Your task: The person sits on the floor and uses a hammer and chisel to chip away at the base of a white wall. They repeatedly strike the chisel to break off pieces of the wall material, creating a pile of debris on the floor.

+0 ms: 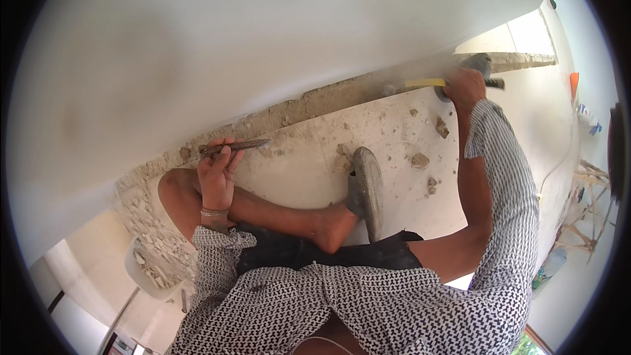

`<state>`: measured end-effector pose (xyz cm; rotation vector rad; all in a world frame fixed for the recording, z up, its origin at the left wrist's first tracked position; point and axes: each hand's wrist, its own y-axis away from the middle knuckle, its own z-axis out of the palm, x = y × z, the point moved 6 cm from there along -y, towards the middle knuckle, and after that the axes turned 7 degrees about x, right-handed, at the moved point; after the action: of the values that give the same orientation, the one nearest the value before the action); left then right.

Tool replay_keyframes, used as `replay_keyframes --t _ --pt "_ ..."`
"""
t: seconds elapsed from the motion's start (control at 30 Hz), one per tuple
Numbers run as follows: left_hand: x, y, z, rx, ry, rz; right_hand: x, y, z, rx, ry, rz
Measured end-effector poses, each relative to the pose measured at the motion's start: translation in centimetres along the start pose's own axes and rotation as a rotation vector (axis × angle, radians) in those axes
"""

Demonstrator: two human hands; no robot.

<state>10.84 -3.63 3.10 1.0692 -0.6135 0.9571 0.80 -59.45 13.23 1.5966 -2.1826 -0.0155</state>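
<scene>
My left hand point(219, 169) is closed around a brown, rusty-looking chisel point(253, 145), its pointed end toward the right. It is held above my bent left knee, near the rough channel point(296, 110) broken along the foot of the wall. Farther right, my right hand point(467, 87) grips a hammer point(426, 83) by its yellow and black handle. The hammer lies roughly level over the channel, its head on the left and blurred. Hammer and chisel are well apart. Dust hazes the wall near the hammer.
The pale wall point(263, 33) rises just beyond the channel. Chunks of rubble point(419, 160) lie on the light floor by my slipper point(370, 190). A white basin point(141, 276) of debris stands at lower left, beside more broken pieces point(148, 223). A plastic bottle point(554, 263) is at right.
</scene>
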Motion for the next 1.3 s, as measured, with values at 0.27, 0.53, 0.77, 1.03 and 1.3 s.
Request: replay_keyframes --t 0.27,0.53,0.77,1.03,1.3 --pt "-1.6 -0.5 7.5 -0.108 -0.216 0.165 0.6 10.3 -1.7 0.327 -0.567 0.439" --pt "-2.1 -0.1 18.7 -0.340 -0.403 0.374 -3.8 14.6 -0.4 0.119 -1.218 0.544" --pt "2.6 2.4 11.5 -0.223 -0.491 0.499 -6.7 15.2 2.5 0.225 -0.687 0.308" --pt "14.1 9.6 1.6 0.010 -0.475 0.696 -8.3 17.3 -1.7 0.604 -0.386 0.140" --pt "22.9 15.6 2.6 -0.026 -0.562 0.929 6.1 31.8 -11.1 0.893 -0.241 0.732"
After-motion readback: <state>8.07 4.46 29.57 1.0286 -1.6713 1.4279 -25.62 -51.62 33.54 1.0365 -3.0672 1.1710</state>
